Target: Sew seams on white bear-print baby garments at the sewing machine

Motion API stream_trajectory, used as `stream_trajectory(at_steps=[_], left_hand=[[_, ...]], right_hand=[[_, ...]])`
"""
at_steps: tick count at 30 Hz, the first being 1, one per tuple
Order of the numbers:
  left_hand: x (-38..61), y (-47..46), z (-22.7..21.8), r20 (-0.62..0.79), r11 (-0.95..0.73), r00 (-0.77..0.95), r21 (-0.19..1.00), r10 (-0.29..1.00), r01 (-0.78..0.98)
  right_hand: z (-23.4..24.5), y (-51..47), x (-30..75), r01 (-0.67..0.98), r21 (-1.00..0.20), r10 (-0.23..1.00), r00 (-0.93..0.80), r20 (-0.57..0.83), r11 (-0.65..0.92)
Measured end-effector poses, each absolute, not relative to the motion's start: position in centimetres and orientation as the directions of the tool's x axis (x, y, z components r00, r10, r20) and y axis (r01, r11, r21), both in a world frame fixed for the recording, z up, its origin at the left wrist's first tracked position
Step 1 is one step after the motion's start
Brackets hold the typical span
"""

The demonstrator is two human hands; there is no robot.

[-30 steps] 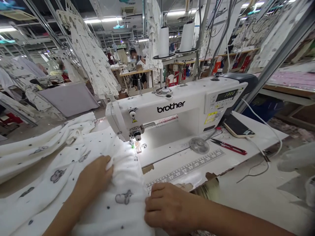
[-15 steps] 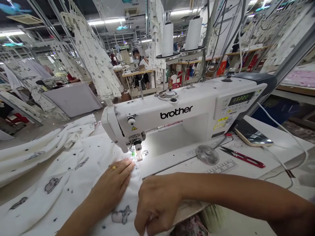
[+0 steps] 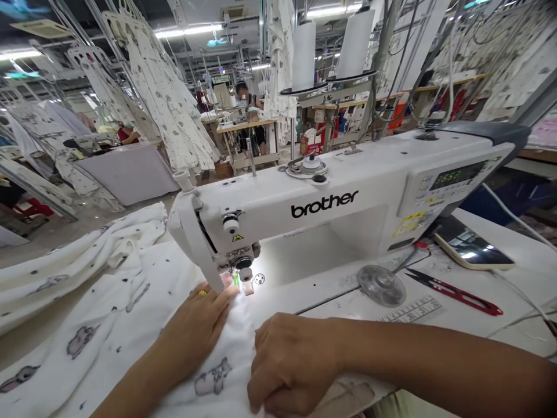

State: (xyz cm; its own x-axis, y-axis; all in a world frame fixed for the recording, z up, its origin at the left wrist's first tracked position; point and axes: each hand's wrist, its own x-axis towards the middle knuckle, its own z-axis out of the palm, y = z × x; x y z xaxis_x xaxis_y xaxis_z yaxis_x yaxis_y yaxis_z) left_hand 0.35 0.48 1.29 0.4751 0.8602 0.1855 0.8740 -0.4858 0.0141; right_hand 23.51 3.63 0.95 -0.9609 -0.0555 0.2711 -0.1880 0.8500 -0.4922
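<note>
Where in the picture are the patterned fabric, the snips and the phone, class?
Patterned fabric [image 3: 126,316], head view: its spread-out middle.
Snips [image 3: 478,304], head view: the red handle.
Phone [image 3: 473,244], head view: the dark screen.

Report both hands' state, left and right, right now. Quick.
Left hand: open, laid on the white cloth with grey animal prints.
Right hand: curled at that cloth's right edge; fingertips hidden, so its grip cannot be told.

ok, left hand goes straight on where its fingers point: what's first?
Probably the small green part under the head of the sewing machine; the left hand looks nearly at it, though depth is unclear.
</note>
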Motion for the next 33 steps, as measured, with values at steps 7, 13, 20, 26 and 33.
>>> stream_trajectory(at_steps=[7, 13, 20, 26, 33], left_hand=[[-0.4, 1.8, 1.9, 0.137, -0.452, 0.445, 0.022, 0.885, 0.892], [-0.4, -0.9, 0.6, 0.222, -0.502, 0.5, -0.053, 0.837, 0.863], [-1.2, 0.5, 0.2, 0.186, -0.46, 0.454, -0.016, 0.871, 0.888], [-1.0, -0.3, 1.4, 0.218, -0.412, 0.404, -0.006, 0.889, 0.911], [0.8, -3.5, 1.7, -0.008, 0.089, -0.089, 0.027, 0.996, 0.996]], right_hand=[[0.8, 4.7, 23.5, -0.214, -0.415, -0.06, -0.933, 0.356, 0.884], [1.0, 4.6, 23.6, -0.249, -0.298, -0.143, -0.931, 0.336, 0.922], [1.0, 5.2, 23.7, -0.187, -0.218, -0.111, -0.941, 0.319, 0.958], [1.5, 5.2, 23.6, -0.182, -0.117, -0.141, -0.945, 0.295, 0.976], [1.4, 4.3, 23.5, -0.192, 0.179, -0.25, -0.876, 0.413, 0.965]])
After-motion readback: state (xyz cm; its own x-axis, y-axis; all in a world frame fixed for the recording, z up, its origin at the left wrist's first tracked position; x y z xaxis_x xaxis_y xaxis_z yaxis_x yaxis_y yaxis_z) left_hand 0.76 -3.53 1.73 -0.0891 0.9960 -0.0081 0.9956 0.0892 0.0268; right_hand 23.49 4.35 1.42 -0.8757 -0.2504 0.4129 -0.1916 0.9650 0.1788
